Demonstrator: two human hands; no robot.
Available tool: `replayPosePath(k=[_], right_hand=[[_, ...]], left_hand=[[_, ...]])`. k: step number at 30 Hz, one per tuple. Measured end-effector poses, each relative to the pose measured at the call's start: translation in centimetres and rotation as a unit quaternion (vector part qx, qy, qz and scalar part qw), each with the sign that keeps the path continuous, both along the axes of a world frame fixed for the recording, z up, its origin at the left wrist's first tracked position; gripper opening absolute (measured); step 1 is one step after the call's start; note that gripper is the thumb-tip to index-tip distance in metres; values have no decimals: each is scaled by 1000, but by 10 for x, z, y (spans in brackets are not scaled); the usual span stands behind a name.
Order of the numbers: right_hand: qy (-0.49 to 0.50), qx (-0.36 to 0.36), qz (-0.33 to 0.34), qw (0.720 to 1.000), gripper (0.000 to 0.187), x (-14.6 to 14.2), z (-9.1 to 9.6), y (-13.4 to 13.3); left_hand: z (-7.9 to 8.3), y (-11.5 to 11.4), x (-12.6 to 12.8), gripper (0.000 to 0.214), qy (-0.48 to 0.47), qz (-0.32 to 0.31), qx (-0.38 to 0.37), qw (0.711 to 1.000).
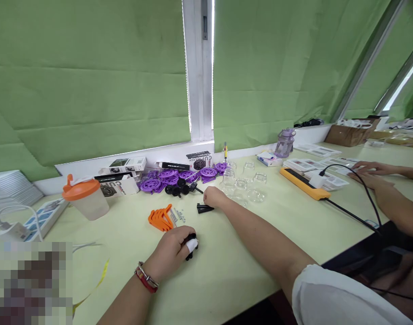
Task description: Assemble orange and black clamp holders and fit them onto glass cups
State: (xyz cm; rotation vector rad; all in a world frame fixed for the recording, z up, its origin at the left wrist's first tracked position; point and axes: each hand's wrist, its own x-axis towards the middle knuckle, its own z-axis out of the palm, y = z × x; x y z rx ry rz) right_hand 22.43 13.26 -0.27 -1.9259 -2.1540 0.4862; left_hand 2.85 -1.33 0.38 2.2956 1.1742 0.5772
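Observation:
My left hand (pixel 172 249), with white tape on its thumb, is closed around a small black plastic part (pixel 189 258) that the fingers partly hide. Farther forward, my right hand (pixel 213 197) is stretched out with its fingers curled together. What it grips, if anything, is hidden. Just below those fingers lie black plastic bars (pixel 204 208), and black round knobs (pixel 177 188) are to their left. Orange brackets (pixel 161 218) stand beside loose metal screws (pixel 178 215), between my hands and the cup. Behind the knobs is a pile of purple spoked rings (pixel 169 177).
Several clear glass cups (pixel 240 184) stand right of my right hand. A lidded cup (pixel 86 198) and opened boxes (pixel 120 185) are at left. A yellow power strip (pixel 304 184) lies at right, near another person's hands (pixel 369 174). A purple bottle (pixel 285 143) stands at the back.

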Motion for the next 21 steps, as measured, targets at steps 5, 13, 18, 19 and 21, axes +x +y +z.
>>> replayPosePath(k=[5, 13, 18, 19, 21], right_hand=[[22, 21, 6, 1000, 13, 4, 2, -6], [117, 46, 87, 988, 13, 6, 9, -44], [363, 61, 219, 904, 10, 2, 8, -96], [376, 62, 236, 894, 9, 1, 8, -104], [375, 66, 268, 885, 7, -1, 8, -114]], left_hand=[[-1, 0, 1, 20, -1, 9, -2, 1000], [-2, 0, 1, 19, -16, 8, -13, 1000], [-4, 1, 2, 17, -25, 2, -18, 1000], [-5, 1, 2, 17, -29, 1, -16, 999], [-7, 2, 2, 18, -36, -1, -12, 999]])
